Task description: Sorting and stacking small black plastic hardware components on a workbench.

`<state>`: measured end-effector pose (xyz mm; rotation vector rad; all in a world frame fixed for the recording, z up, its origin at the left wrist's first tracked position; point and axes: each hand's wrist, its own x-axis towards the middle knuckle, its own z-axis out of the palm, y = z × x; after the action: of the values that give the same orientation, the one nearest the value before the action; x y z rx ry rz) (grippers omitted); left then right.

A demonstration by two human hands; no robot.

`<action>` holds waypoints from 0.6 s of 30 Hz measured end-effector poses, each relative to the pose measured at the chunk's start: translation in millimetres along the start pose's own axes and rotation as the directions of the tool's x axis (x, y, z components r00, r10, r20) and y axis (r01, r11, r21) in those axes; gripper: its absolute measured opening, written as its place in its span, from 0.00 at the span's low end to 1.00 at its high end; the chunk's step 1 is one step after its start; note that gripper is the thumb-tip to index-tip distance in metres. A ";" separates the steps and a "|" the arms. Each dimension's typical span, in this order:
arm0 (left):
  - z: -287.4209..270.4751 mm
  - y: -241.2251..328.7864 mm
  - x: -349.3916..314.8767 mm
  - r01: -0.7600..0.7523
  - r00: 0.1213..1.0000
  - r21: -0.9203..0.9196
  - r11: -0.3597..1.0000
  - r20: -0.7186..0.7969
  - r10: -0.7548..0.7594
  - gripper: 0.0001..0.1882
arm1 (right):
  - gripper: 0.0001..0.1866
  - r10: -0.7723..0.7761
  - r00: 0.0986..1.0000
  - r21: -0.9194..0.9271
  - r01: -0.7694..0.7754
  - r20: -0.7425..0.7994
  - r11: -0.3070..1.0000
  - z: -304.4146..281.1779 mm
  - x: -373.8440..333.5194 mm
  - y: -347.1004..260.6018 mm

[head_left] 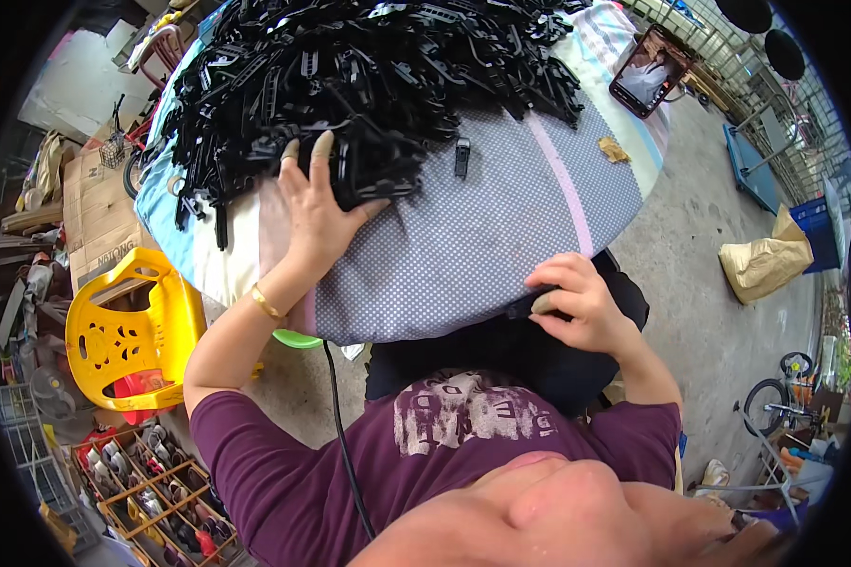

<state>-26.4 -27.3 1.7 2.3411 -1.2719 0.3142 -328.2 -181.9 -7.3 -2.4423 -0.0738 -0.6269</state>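
A heap of black plastic parts covers the far side of the cloth-covered table. My left hand reaches to the heap's near edge, fingers stretched and spread against a blurred clump of parts. Pale covers sit on some fingertips. At the table's near edge my right hand is closed, pinching a small black plastic piece that the fingers partly hide. One single black part lies apart from the heap on the dotted cloth.
A phone leans at the table's far right, near a brown scrap. A yellow plastic chair stands left. Below it is a compartmented wooden rack. A black cable hangs before me. Right, a tan sack sits on concrete.
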 end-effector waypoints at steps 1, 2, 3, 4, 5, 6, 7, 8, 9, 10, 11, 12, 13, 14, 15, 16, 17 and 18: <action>9.5 2.7 5.3 -0.060 0.996 -0.030 0.998 -0.065 0.058 0.55 | 0.11 -0.008 1.000 0.056 0.009 -0.014 0.998 -2.1 0.4 -3.2; 14.8 6.7 8.8 -0.065 0.996 -0.033 0.997 -0.065 0.062 0.55 | 0.11 -0.006 1.000 0.052 0.006 -0.017 0.999 -6.0 -0.6 -3.6; 19.2 13.9 12.0 -0.094 0.993 -0.082 0.992 -0.081 0.087 0.54 | 0.11 0.008 1.000 0.095 -0.008 0.001 0.995 -10.7 -2.5 -3.1; 22.7 22.8 15.0 -0.123 0.989 -0.131 0.984 -0.095 0.111 0.53 | 0.10 0.023 1.000 0.138 -0.026 0.019 0.990 -14.5 -3.8 -3.4; 26.1 31.5 18.6 -0.176 0.982 -0.135 0.975 -0.087 0.165 0.51 | 0.10 0.047 0.999 0.110 -0.045 -0.016 0.993 -17.1 0.1 -2.9; 34.3 36.3 22.6 -0.192 0.981 -0.103 0.976 -0.058 0.187 0.49 | 0.11 0.082 0.995 0.054 -0.079 -0.053 0.995 -16.7 3.2 0.8; 41.1 42.3 28.7 -0.213 0.976 -0.106 0.971 -0.064 0.207 0.48 | 0.12 0.062 0.994 -0.023 -0.065 -0.090 0.998 -18.1 10.2 6.1; 45.5 46.5 34.1 -0.230 0.972 -0.103 0.968 -0.069 0.224 0.47 | 0.14 0.037 0.992 -0.097 -0.049 -0.123 0.994 -17.9 20.9 12.4; 47.9 49.6 39.0 -0.231 0.972 -0.103 0.967 -0.072 0.224 0.47 | 0.16 0.072 0.991 -0.123 -0.086 -0.114 0.989 -18.2 34.9 15.6; 50.9 52.8 44.7 -0.271 0.960 -0.047 0.961 -0.081 0.267 0.45 | 0.19 0.110 0.988 -0.153 -0.126 -0.105 0.980 -18.5 50.6 19.1; 52.4 57.1 49.2 -0.313 0.946 0.009 0.950 -0.088 0.313 0.43 | 0.21 0.104 0.991 -0.242 -0.123 -0.090 0.962 -17.4 64.5 25.7; 51.5 62.6 52.8 -0.319 0.944 0.006 0.948 -0.092 0.318 0.43 | 0.23 0.098 0.992 -0.328 -0.117 -0.074 0.937 -16.0 78.1 33.4; 50.2 67.5 57.0 -0.324 0.942 0.087 0.942 -0.057 0.330 0.41 | 0.23 0.100 0.992 -0.332 -0.121 -0.078 0.936 -10.5 90.0 43.4; 48.5 70.0 60.6 -0.329 0.941 0.171 0.929 -0.022 0.337 0.40 | 0.23 0.072 0.995 -0.392 -0.092 -0.066 0.915 -2.3 100.3 55.3; 47.4 70.4 63.4 -0.333 0.940 0.171 0.927 -0.024 0.341 0.40 | 0.22 0.045 0.998 -0.451 -0.064 -0.053 0.890 2.1 108.0 66.8; 46.8 70.6 66.2 -0.352 0.931 0.163 0.922 -0.038 0.362 0.37 | 0.22 0.046 0.997 -0.456 -0.067 -0.056 0.888 2.2 114.6 77.8; 45.0 70.3 68.8 -0.370 0.923 0.160 0.915 -0.054 0.382 0.34 | 0.20 0.062 0.998 -0.488 -0.055 -0.002 0.871 1.7 122.0 88.0; 43.6 69.9 71.7 -0.388 0.913 0.158 0.908 -0.069 0.402 0.31 | 0.19 0.081 0.995 -0.520 -0.043 0.052 0.853 -0.2 128.4 95.6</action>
<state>-46.3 -134.1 12.3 2.1285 -1.7209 0.6627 -195.8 -271.7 -1.5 -2.9769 0.1692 -0.5849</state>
